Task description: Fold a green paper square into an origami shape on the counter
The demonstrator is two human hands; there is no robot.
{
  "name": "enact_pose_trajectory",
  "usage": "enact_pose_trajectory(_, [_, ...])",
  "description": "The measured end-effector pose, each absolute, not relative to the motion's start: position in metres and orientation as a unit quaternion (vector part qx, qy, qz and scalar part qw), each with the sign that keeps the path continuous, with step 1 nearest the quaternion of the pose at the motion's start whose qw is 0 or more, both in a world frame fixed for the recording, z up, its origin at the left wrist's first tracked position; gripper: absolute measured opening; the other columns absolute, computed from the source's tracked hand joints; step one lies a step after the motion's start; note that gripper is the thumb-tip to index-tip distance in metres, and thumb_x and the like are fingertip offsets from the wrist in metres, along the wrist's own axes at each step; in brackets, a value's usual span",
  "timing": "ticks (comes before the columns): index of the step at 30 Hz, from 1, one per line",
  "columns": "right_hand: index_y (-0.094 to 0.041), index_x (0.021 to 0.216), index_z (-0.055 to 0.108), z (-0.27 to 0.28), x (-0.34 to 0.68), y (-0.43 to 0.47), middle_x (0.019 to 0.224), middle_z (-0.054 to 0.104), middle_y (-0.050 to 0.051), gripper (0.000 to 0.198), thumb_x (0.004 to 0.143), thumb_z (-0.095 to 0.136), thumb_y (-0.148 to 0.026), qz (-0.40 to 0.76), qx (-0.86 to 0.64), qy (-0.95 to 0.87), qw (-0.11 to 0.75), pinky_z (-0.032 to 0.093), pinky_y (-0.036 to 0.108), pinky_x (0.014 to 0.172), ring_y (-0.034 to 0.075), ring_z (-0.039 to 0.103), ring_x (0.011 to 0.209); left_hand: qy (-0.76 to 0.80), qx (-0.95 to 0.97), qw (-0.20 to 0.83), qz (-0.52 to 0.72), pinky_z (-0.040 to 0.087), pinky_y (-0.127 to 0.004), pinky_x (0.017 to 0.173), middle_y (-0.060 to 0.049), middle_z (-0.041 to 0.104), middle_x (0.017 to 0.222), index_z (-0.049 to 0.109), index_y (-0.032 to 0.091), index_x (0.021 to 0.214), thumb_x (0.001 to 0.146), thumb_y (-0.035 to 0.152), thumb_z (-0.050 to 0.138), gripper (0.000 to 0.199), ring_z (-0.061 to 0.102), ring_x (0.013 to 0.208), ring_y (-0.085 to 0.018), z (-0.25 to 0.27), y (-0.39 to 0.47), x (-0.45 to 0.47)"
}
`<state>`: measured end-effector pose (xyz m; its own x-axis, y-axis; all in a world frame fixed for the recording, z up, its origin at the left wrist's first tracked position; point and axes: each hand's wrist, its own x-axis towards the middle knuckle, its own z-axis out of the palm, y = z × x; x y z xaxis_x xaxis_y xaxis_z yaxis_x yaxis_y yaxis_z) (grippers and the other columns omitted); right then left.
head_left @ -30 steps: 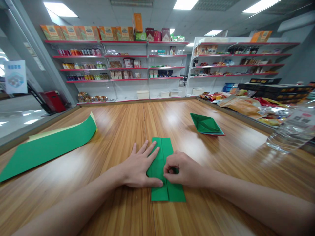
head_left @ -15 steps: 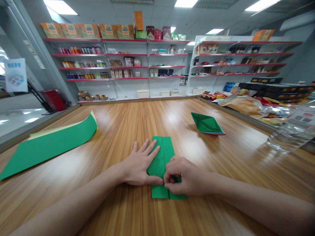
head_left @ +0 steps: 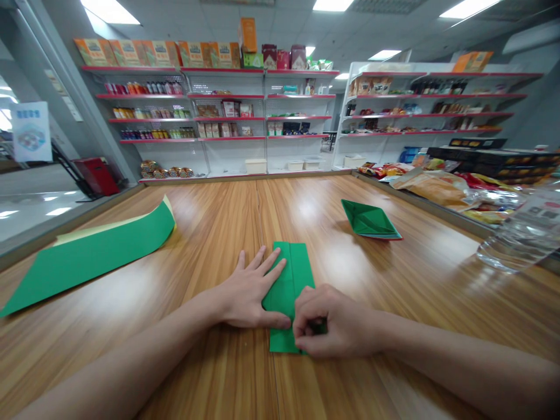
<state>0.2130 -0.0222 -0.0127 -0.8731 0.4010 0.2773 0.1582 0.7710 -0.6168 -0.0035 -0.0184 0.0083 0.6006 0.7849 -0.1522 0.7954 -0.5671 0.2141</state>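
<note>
Green folded paper strip (head_left: pixel 286 291) lies flat and lengthwise on the wood-grain table (head_left: pixel 210 373), in front of the wearer, as the head view shows; the left hand (head_left: pixel 249 297) is spread with its fingers apart, palm down over the strip's left side; the right hand (head_left: pixel 326 321) is curled, fingertips together against the paper beside the middle seam, close to the left thumb; whether thumb or nail bears down cannot be told. Over the last second the right hand has slid towards the near end, now hiding the near right corner, while the left has stayed put; this suggests that the pressing along the seam has covered most of its length. Only the two hands block the strip; farther off to the left lies a larger green sheet (head_left: pixel 100 245), its far end curling up; ahead to the right sits a folded green paper shape (head_left: pixel 370 219); beyond are a clear plastic bottle (head_left: pixel 503 248), heaped packets (head_left: pixel 437 186) and red-edged shelves (head_left: pixel 230 119) of goods.
</note>
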Motion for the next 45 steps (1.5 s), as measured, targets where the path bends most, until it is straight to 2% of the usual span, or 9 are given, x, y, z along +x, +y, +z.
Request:
enact_pose_trajectory(2, [-0.015,0.068,0.067,-0.012,0.211,-0.021,0.06,0.061,-0.001,0.006,0.071,0.062,-0.014,0.286,-0.188,-0.914,0.217,0.041,0.023,0.064,0.01,0.054,0.057,0.448,0.884,0.134,-0.02,0.002,-0.068,0.104,-0.011,-0.011,0.153,0.001,0.021,0.147,0.07,0.08,0.04,0.105,-0.01,0.137,-0.041,0.009,-0.019,-0.003])
enact_pose_trajectory(11, [-0.016,0.069,0.067,-0.015,0.212,-0.03,0.061,0.061,-0.004,0.005,0.072,0.065,-0.018,0.297,-0.071,-0.934,0.186,0.036,0.029,0.087,0.008,0.057,0.063,0.448,0.884,0.136,-0.018,-0.001,-0.07,0.102,-0.012,-0.011,0.152,-0.001,0.021,0.147,0.068,0.082,0.039,0.108,-0.012,0.137,-0.04,0.01,-0.019,-0.002])
enact_pose_trajectory(16, [-0.017,0.067,0.064,-0.012,0.215,-0.017,0.061,0.06,-0.002,0.004,0.071,0.063,-0.016,0.268,-0.174,-0.915,0.246,0.041,0.027,0.074,0.011,0.055,0.061,0.398,0.904,0.154,-0.02,-0.004,-0.07,0.102,-0.011,-0.01,0.152,-0.002,0.026,0.147,0.069,0.077,0.048,0.106,-0.011,0.138,-0.038,0.011,-0.019,-0.009])
enact_pose_trajectory(20, [-0.017,0.064,0.06,-0.013,0.22,0.002,0.061,0.058,-0.003,0.007,0.071,0.061,-0.014,0.198,-0.245,-0.908,0.277,0.039,0.03,0.077,0.011,0.054,0.061,0.342,0.92,0.188,-0.02,-0.008,-0.071,0.101,-0.007,-0.01,0.152,-0.004,0.03,0.146,0.068,0.069,0.058,0.107,-0.01,0.137,-0.04,0.016,-0.023,-0.012])
enact_pose_trajectory(23, [-0.018,0.066,0.061,-0.014,0.222,0.007,0.061,0.058,-0.004,0.006,0.07,0.061,-0.013,0.202,-0.258,-0.909,0.259,0.039,0.03,0.079,0.011,0.054,0.061,0.32,0.925,0.203,-0.028,-0.01,-0.071,0.101,-0.006,-0.008,0.152,-0.002,0.032,0.146,0.066,0.069,0.06,0.108,-0.008,0.137,-0.041,0.021,-0.031,-0.005])
enact_pose_trajectory(27, [-0.017,0.064,0.062,-0.011,0.222,0.005,0.061,0.06,-0.004,0.007,0.07,0.061,-0.014,0.232,-0.248,-0.915,0.218,0.038,0.029,0.081,0.01,0.054,0.06,0.368,0.911,0.186,-0.023,-0.006,-0.071,0.101,-0.011,-0.004,0.153,0.0,0.026,0.147,0.07,0.074,0.049,0.103,-0.008,0.138,-0.039,0.027,-0.045,0.011])
enact_pose_trajectory(32, [-0.016,0.064,0.062,-0.007,0.222,0.006,0.06,0.059,-0.004,0.006,0.069,0.06,-0.013,0.249,-0.236,-0.919,0.195,0.041,0.023,0.074,0.01,0.054,0.061,0.372,0.905,0.199,-0.045,-0.002,-0.071,0.102,-0.011,-0.012,0.151,-0.008,0.025,0.146,0.069,0.078,0.046,0.108,-0.012,0.137,-0.038,0.03,-0.053,0.018])
enact_pose_trajectory(38, [-0.016,0.064,0.062,-0.005,0.222,0.01,0.059,0.058,-0.005,0.006,0.07,0.06,-0.013,0.257,-0.224,-0.921,0.187,0.041,0.023,0.074,0.008,0.053,0.059,0.359,0.909,0.205,-0.043,-0.002,-0.069,0.104,-0.009,-0.016,0.15,-0.015,0.025,0.145,0.07,0.075,0.049,0.11,-0.013,0.136,-0.038,0.028,-0.05,0.015])
enact_pose_trajectory(45, [-0.014,0.064,0.063,-0.009,0.228,0.032,0.058,0.057,-0.003,0.006,0.07,0.06,-0.016,0.232,-0.258,-0.917,0.198,0.039,0.02,0.058,0.009,0.051,0.055,0.354,0.91,0.208,-0.051,-0.004,-0.068,0.104,-0.013,-0.017,0.149,-0.013,0.02,0.145,0.069,0.073,0.052,0.113,-0.014,0.136,-0.038,0.027,-0.048,0.015])
